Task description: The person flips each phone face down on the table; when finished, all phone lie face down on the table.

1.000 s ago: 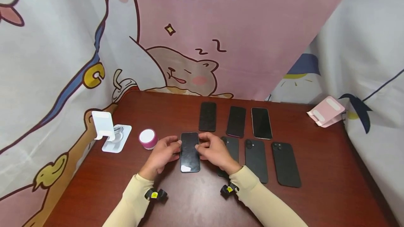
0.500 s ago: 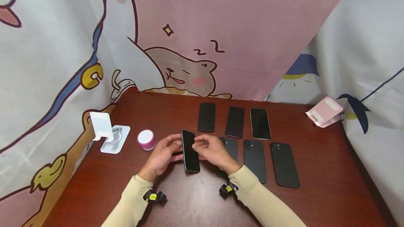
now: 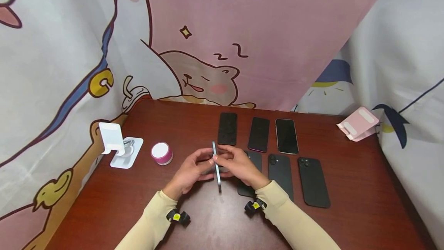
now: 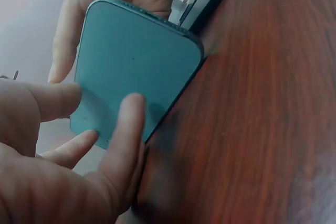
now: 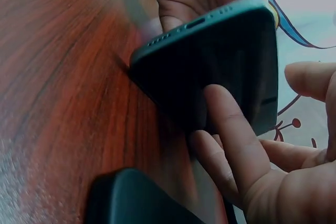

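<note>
A smartphone stands on its long edge over the table, its thin side towards the head camera. My left hand holds it from the left, with fingers on the blue-green back and the thumb at the upper edge. From the right, my right hand has fingertips against the dark screen and the thumb by the upper edge. The charging port shows on the phone's near end in the right wrist view. Part of a black phone, lying back up, is hidden under the right hand.
Three phones lie at the back: one, another and a silver-edged one. Two black phones, one and another, lie back up at right. A white phone stand, a pink-and-white jar and a pink stand flank them.
The phone has gone from lying screen up between the hands to standing on its edge, screen turned right. It has shifted slightly right, and the left hand has moved right with it.
</note>
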`<state>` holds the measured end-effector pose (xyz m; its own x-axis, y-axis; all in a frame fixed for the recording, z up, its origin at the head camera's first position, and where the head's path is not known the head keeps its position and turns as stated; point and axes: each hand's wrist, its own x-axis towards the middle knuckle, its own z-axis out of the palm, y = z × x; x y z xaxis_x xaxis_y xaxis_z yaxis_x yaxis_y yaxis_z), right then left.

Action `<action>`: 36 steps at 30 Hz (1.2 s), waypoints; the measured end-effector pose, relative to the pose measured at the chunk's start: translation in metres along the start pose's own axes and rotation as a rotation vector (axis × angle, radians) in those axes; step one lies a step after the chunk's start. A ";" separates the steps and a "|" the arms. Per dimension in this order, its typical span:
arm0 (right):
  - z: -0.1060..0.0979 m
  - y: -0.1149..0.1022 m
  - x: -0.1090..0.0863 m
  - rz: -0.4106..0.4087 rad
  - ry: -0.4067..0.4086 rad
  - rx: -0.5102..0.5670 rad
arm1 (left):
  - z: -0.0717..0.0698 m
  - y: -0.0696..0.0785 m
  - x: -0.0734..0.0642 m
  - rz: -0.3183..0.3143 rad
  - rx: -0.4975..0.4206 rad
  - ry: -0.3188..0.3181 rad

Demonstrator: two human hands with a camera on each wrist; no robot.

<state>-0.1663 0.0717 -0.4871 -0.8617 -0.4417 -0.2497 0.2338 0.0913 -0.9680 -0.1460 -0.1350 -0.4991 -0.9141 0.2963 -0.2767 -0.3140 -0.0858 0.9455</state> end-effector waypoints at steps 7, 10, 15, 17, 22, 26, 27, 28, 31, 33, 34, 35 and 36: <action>-0.003 -0.002 -0.003 0.006 0.055 -0.060 | 0.013 0.003 -0.007 0.031 0.245 -0.015; -0.003 -0.003 -0.004 -0.007 0.070 -0.073 | 0.017 0.006 -0.010 0.045 0.307 0.007; -0.002 -0.009 -0.006 -0.042 0.096 -0.093 | 0.014 0.006 -0.009 0.035 0.202 0.036; -0.002 -0.012 -0.007 -0.055 0.104 -0.097 | 0.011 0.006 -0.008 0.013 0.115 0.057; 0.003 -0.023 -0.015 -0.091 0.110 -0.109 | 0.002 0.005 -0.007 -0.101 -0.057 0.045; 0.007 -0.028 -0.019 -0.120 0.100 -0.125 | -0.002 0.004 -0.007 -0.153 -0.109 -0.004; 0.007 -0.028 -0.020 -0.125 0.098 -0.125 | -0.002 0.004 -0.007 -0.152 -0.106 0.001; 0.007 -0.028 -0.020 -0.127 0.099 -0.128 | -0.002 0.004 -0.007 -0.146 -0.097 0.013; 0.005 -0.026 -0.019 -0.110 0.101 -0.114 | -0.002 0.004 -0.008 -0.126 -0.057 0.056; 0.003 -0.023 -0.017 -0.091 0.106 -0.114 | -0.003 0.004 -0.008 -0.122 -0.024 0.088; 0.002 -0.021 -0.016 -0.083 0.107 -0.115 | -0.003 0.003 -0.007 -0.121 -0.012 0.103; 0.000 -0.019 -0.015 -0.073 0.110 -0.114 | -0.003 0.003 -0.007 -0.116 0.003 0.117; -0.001 -0.017 -0.014 -0.064 0.116 -0.115 | -0.003 0.003 -0.007 -0.113 0.015 0.130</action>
<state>-0.1586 0.0774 -0.4670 -0.9208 -0.3447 -0.1826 0.1296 0.1711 -0.9767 -0.1413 -0.1406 -0.4953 -0.8989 0.1774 -0.4007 -0.4141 -0.0448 0.9091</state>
